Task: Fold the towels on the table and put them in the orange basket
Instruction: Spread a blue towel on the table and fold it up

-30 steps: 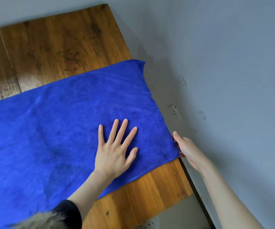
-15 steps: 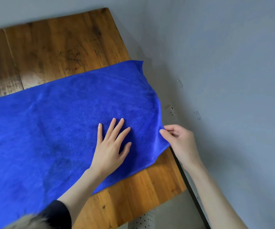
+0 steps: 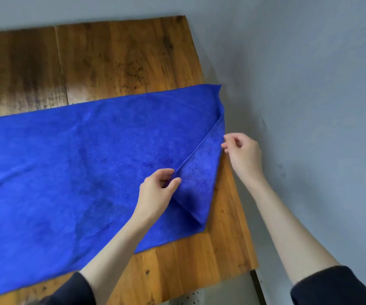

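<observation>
I see a vivid royal-blue towel (image 3: 89, 168), one solid colour with no print, showing darker blotchy shading across its lower middle. My table (image 3: 120, 60) is warm orange-brown wood, streaked with dark grain and near-black stains, paler and worn at the far left. The wall (image 3: 309, 73) is plain grey-blue. Both sleeve cuffs (image 3: 331, 285) are black.

Bare table (image 3: 116, 62) beyond towel (image 3: 67, 172) open; grey wall (image 3: 309, 84) crowds right edge.
</observation>
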`<state>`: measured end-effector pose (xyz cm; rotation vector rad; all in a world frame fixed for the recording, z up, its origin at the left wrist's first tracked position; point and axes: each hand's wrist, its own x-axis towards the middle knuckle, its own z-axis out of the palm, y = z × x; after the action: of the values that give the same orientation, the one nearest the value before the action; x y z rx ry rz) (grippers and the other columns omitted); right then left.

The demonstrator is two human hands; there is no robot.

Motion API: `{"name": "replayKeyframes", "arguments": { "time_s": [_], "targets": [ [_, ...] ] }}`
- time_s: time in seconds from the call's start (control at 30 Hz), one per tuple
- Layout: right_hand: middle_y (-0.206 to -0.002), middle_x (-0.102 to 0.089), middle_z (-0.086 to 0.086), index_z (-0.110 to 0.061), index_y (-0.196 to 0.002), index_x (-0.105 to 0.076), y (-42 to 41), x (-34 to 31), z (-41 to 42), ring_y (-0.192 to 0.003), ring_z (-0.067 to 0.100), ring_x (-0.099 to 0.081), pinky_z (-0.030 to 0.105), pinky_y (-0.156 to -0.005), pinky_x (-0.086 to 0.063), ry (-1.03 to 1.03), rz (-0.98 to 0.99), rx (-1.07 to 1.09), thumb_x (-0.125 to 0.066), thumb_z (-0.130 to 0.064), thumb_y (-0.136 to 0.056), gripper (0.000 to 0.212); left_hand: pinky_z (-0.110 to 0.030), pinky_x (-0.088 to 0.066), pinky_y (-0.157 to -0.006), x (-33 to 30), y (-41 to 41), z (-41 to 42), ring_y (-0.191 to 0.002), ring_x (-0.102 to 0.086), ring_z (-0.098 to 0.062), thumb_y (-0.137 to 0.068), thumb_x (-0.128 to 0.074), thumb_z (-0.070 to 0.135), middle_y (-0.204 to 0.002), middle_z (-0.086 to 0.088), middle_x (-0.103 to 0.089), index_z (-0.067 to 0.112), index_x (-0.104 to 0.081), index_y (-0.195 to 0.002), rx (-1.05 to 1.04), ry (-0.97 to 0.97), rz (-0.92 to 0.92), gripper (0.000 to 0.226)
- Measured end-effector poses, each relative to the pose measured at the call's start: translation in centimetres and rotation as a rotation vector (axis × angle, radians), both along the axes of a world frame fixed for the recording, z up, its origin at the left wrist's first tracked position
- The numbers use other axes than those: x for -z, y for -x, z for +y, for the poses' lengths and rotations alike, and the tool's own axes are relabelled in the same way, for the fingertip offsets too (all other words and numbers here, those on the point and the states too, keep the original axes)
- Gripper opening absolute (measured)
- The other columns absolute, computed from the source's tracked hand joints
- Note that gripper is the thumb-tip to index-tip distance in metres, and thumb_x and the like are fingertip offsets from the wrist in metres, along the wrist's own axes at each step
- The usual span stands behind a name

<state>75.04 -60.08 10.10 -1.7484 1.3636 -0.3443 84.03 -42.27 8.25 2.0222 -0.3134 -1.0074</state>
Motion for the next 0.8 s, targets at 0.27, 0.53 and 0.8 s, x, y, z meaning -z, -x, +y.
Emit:
{"name": "replayKeyframes", "arguments": {
  "time_s": [0.27, 0.53, 0.8],
  "targets": [
    [-0.106, -0.050, 0.005, -0.015, -0.101, -0.051, -6.1, 3.9, -7.8, -0.098, 0.020, -0.049, 0.030, -0.083, -0.038, -0.043, 0.228, -0.112, -0.038, -0.043, -0.096, 0.031, -0.005, -0.041, -0.052, 0.5, 0.3, 0.8, -0.055, -0.061, -0.004, -0.087, -0.063, 0.020, -0.066, 0.012, -0.062, 0.025, -0.062, -0.076, -0.014, 0.026, -0.042, 0.013],
    [-0.090, -0.065, 0.007, -0.009, -0.072, -0.062, -9.8, 5.4, -11.2, -0.082, 0.016, -0.056, 0.031, -0.074, -0.046, -0.131, 0.113, 0.065, -0.056, -0.022, -0.090, 0.023, -0.011, -0.045, -0.054, 1.3, 0.5, 0.3, -0.061, -0.060, -0.010, -0.087, -0.063, 0.021, -0.063, 0.009, -0.060, 0.021, -0.061, -0.074, -0.027, 0.013, -0.022, 0.013],
    [-0.082, -0.060, 0.000, -0.009, -0.090, -0.066, -11.3, 0.2, -5.1, -0.079, 0.017, -0.054, 0.023, -0.069, -0.038, 0.161, 0.137, -0.180, -0.051, -0.016, -0.089, 0.016, -0.012, -0.044, -0.058, -1.4, -0.9, 2.8, -0.063, -0.056, -0.004, -0.085, -0.064, 0.026, -0.068, 0.012, -0.062, 0.022, -0.063, -0.074, -0.117, 0.126, 0.129, 0.012]
  ]
}}
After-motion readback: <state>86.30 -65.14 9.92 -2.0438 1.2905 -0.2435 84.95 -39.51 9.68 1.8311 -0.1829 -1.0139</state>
